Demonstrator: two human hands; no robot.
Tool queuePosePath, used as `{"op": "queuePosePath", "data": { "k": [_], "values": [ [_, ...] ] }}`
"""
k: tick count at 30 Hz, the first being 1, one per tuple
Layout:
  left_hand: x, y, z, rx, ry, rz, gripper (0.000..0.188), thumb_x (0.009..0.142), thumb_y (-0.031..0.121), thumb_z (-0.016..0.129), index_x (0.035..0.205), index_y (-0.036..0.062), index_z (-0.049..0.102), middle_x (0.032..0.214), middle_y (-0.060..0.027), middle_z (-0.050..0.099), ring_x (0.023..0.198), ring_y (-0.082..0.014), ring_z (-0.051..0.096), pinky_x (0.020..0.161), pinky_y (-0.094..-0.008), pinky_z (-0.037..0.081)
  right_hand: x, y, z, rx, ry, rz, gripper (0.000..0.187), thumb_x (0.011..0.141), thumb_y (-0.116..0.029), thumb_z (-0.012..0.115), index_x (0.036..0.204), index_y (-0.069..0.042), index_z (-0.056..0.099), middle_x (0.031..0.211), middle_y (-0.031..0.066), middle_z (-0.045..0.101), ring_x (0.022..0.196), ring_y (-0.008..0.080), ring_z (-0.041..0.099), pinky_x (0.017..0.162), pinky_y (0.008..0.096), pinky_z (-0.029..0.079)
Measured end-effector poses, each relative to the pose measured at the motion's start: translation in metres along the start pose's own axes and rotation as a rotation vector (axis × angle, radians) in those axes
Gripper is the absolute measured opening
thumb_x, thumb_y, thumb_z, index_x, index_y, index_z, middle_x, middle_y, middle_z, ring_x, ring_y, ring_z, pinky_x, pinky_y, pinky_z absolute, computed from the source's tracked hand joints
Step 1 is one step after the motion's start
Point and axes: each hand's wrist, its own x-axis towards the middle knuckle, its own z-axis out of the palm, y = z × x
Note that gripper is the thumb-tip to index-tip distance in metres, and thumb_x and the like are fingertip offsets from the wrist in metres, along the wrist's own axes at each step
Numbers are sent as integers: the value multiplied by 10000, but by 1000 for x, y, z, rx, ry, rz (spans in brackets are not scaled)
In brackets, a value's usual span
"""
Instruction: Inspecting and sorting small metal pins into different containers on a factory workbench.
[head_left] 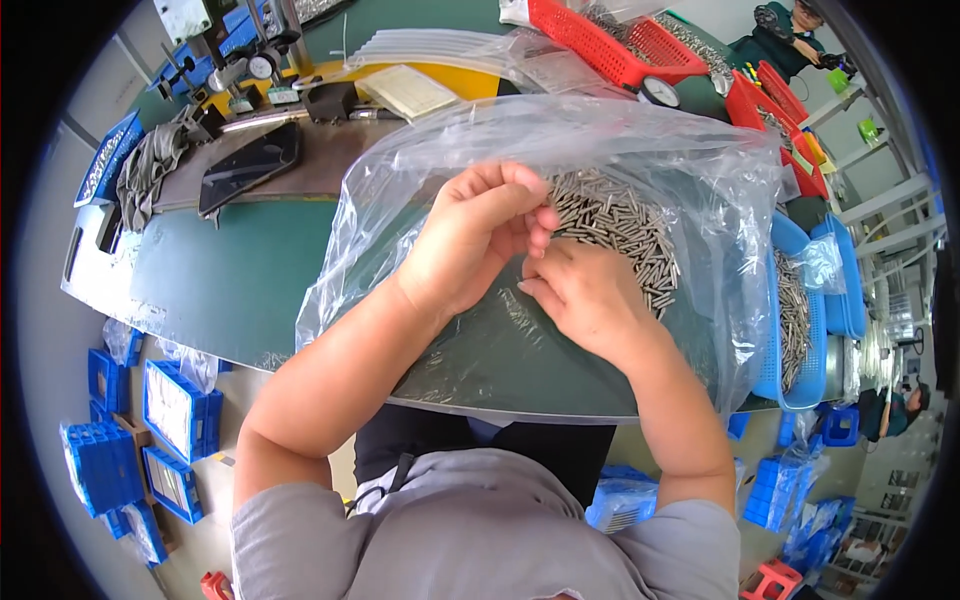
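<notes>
A clear plastic bag (400, 180) is spread on the green table, and a pile of small metal pins (610, 220) lies on it. My left hand (470, 235) is raised over the near left side of the pile, its thumb pressed to the curled index finger. Whatever it pinches is too small or too hidden to make out. Just to its right and nearer me, my right hand (590, 300) is low over the bag at the pile's near edge. Its fingers are bent toward the thumb, and their contents are hidden too.
A blue basket (815, 350) of similar pins stands at the right table edge. Red baskets (680, 68) sit at the far right, near a round dial gauge (660, 92). A black phone (250, 168) and a grey cloth (150, 175) lie at left. Two other people are in the background.
</notes>
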Motion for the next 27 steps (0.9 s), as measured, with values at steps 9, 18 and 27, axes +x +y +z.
{"op": "queuePosePath", "data": {
  "k": [9,18,27],
  "values": [
    [-4,-5,-2,-42,-139,-144,58,887,87,515,866,35,527,747,-96,592,596,-169,535,591,-302,440,2,15,-33,1508,229,544,123,924,-190,522,941,-68,527,708,-20,510,504,9,335,443,168,269],
    [-4,-12,1,-82,-143,-192,34,888,70,539,906,44,550,796,-107,632,679,-180,591,648,-294,479,1,9,-33,1364,248,435,115,916,-167,539,946,-56,537,784,7,576,527,9,366,465,166,295],
    [-3,-13,-1,-115,-123,-187,38,889,80,547,909,49,555,809,-110,640,667,-183,597,648,-296,493,1,7,-30,1271,310,437,88,912,-129,537,933,-43,543,771,-1,561,518,-3,338,452,151,270]
  ]
}}
